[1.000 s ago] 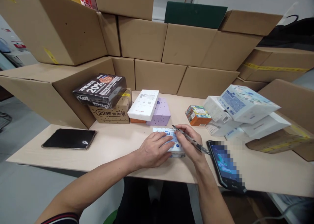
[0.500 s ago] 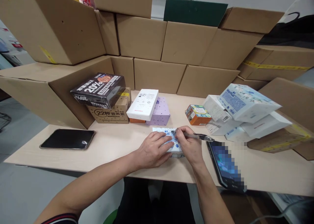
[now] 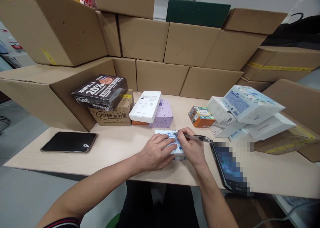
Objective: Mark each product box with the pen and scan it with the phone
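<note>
The person's left hand (image 3: 157, 153) lies open across a small white-and-blue rectangular pack (image 3: 179, 150); the right hand (image 3: 193, 150) grips a slim black-and-clear plastic pen (image 3: 201, 138) over it. Beyond both hands, a flat white box (image 3: 146, 106) overlaps a spotted purple carton (image 3: 165, 114).

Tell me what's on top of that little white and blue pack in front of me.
Your left hand lies across the pack, and your right hand holds a pen over it. Some blue lettering shows; the surface beneath your left fingers is covered.
</note>
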Available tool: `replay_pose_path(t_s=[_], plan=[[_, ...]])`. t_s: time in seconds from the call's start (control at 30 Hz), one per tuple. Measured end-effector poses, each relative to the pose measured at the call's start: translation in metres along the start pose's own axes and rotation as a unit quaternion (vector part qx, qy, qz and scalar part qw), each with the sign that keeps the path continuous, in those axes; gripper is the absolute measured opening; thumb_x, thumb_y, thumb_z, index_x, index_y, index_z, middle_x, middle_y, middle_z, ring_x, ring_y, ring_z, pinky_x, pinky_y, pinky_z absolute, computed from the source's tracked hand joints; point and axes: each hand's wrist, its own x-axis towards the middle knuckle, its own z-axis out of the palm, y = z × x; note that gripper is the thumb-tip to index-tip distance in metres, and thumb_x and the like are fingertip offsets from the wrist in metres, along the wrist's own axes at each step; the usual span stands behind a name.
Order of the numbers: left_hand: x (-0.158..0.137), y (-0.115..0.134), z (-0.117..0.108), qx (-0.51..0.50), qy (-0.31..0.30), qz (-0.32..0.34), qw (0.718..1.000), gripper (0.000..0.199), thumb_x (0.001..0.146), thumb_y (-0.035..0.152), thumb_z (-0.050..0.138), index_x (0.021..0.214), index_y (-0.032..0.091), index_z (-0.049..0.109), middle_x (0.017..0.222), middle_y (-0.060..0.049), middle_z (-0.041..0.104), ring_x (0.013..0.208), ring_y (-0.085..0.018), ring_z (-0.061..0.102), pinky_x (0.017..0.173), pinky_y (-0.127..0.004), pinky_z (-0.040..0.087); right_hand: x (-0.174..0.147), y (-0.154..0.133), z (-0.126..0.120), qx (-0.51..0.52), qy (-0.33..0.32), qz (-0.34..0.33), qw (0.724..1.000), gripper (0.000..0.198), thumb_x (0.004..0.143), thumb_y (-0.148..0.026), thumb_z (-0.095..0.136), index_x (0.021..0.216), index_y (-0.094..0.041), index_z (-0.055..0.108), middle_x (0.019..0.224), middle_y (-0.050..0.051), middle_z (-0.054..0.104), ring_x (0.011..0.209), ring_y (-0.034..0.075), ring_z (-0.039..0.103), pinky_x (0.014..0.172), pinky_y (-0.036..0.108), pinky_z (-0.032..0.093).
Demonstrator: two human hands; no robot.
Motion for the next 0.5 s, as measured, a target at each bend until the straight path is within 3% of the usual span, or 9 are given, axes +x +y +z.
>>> replay_pose_path(t_s=[0.17,0.33,0.4,0.5], plan=[[-0.001,0.0,0.001,0.004,0.008,0.003,1.0,0.033,0.092,0.034,0.057,0.119,0.016,0.061,0.119,-0.012,0.07,0.109,-0.029,0.062,0.089,-0.043,0.05,-0.003,0.002,0.001,0.029,0.034,0.013,0.999,0.031,0.091,-0.047,0.053,0.076,-0.02,0.059,0.065,-0.003,0.061,0.058,0.012,0.054,0.057,0.024,0.044],[-0.002,-0.002,0.001,0.009,0.015,0.001,1.0,0.033,0.092,0.034,0.057,0.119,0.016,0.061,0.12,-0.012,0.071,0.109,-0.029,0.063,0.088,-0.043,0.052,-0.009,0.014,-0.011,0.083,0.193,0.022,0.978,0.03,0.09,-0.048,0.056,0.094,-0.019,0.063,0.074,0.0,0.064,0.058,0.012,0.055,0.056,0.026,0.046],[-0.002,-0.003,0.001,0.006,0.017,-0.001,1.0,0.034,0.091,0.033,0.057,0.12,0.016,0.061,0.12,-0.013,0.07,0.109,-0.029,0.063,0.088,-0.044,0.052,-0.013,0.026,-0.023,0.012,0.225,-0.01,0.974,0.028,0.091,-0.043,0.056,0.102,-0.019,0.066,0.087,0.004,0.068,0.071,0.016,0.061,0.068,0.031,0.051],[-0.002,-0.004,0.001,0.007,0.023,-0.002,1.0,0.034,0.091,0.032,0.057,0.121,0.016,0.061,0.12,-0.013,0.07,0.109,-0.029,0.062,0.088,-0.044,0.052,-0.02,0.047,-0.042,-0.179,0.144,-0.074,0.971,0.033,0.093,-0.029,0.047,0.118,-0.016,0.064,0.114,0.013,0.066,0.102,0.024,0.06,0.091,0.041,0.048]])
